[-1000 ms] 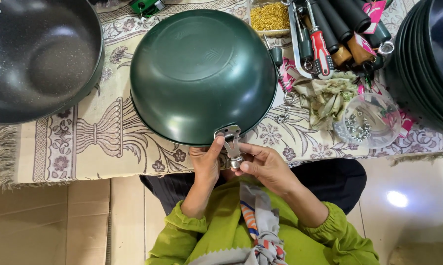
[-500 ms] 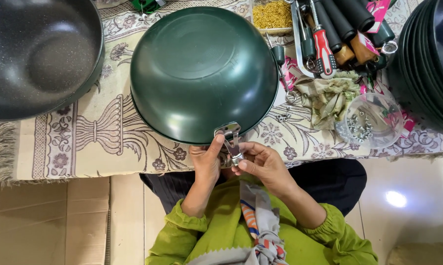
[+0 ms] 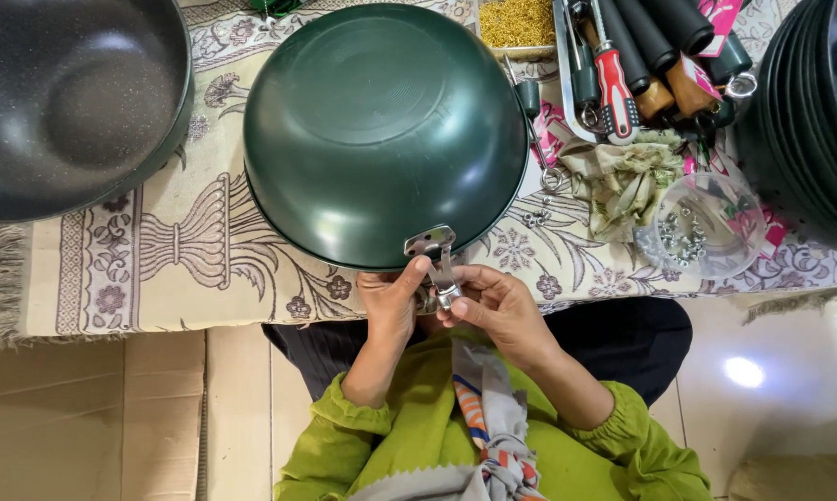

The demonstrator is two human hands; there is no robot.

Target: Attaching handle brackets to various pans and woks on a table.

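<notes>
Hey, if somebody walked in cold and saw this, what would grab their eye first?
Most likely the big dark green wok, upside down in the middle of the patterned cloth. At its near rim the left hand and right hand pinch a small metal handle bracket. A second wok, speckled inside, sits open side up at far left.

Dark green wok (image 3: pixel 381 130) lies upside down, silver handle bracket (image 3: pixel 434 252) at near rim.

Bright, even light falls from above me, laying soft sheen across the green wok (image 3: pixel 386 130) just beyond my hands and a white glare spot on the floor tile (image 3: pixel 743 371) to my right. Everything near my hands is sharp; the frame bends slightly at its edges, and shadows are faint.
</notes>
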